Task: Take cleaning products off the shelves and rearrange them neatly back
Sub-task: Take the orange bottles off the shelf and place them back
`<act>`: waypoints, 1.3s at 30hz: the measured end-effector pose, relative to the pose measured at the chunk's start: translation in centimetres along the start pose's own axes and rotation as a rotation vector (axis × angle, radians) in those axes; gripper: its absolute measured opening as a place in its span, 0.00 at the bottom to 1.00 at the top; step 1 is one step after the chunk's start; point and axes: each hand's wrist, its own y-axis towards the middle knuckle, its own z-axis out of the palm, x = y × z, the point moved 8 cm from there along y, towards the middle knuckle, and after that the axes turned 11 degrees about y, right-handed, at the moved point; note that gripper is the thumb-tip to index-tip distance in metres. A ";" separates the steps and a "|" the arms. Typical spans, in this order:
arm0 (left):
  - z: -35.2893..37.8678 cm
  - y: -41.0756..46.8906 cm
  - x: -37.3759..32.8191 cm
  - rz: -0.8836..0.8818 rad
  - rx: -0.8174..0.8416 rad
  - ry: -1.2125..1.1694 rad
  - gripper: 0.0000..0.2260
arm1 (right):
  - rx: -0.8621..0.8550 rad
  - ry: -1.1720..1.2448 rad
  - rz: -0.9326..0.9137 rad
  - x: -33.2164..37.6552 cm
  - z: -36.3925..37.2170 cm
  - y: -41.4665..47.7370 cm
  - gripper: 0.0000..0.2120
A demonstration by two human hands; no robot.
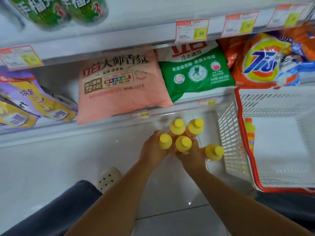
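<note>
The bottles (183,143) I'm holding are smooth plastic, their yellow caps matt. The pink bag (122,86) is soft plastic film with a dull satin look; the green bag (196,70) beside it is glossier. The orange bag (265,62) is crinkled, shiny film. The basket (230,142) is hard white plastic lattice with a red plastic rim. The shelf edge (119,36) looks like smooth white-painted metal, carrying paper price tags (192,30). The floor (170,201) is glossy tile that catches the light. My shoe (109,178) is matt cream foam or rubber with holes, and my trousers (68,210) are dark matt cloth.
</note>
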 end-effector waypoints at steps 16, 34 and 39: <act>-19.6 -10.7 -9.9 0.163 -0.211 -0.258 0.28 | 0.079 0.529 -0.289 18.9 -13.8 -9.7 0.17; -31.4 -9.9 -13.0 0.177 -0.611 -0.558 0.16 | -0.056 0.315 -0.863 45.3 -13.5 -1.5 0.20; -31.6 -9.2 -12.4 0.183 -0.574 -0.530 0.16 | -0.116 0.280 -0.820 47.1 -11.6 3.0 0.20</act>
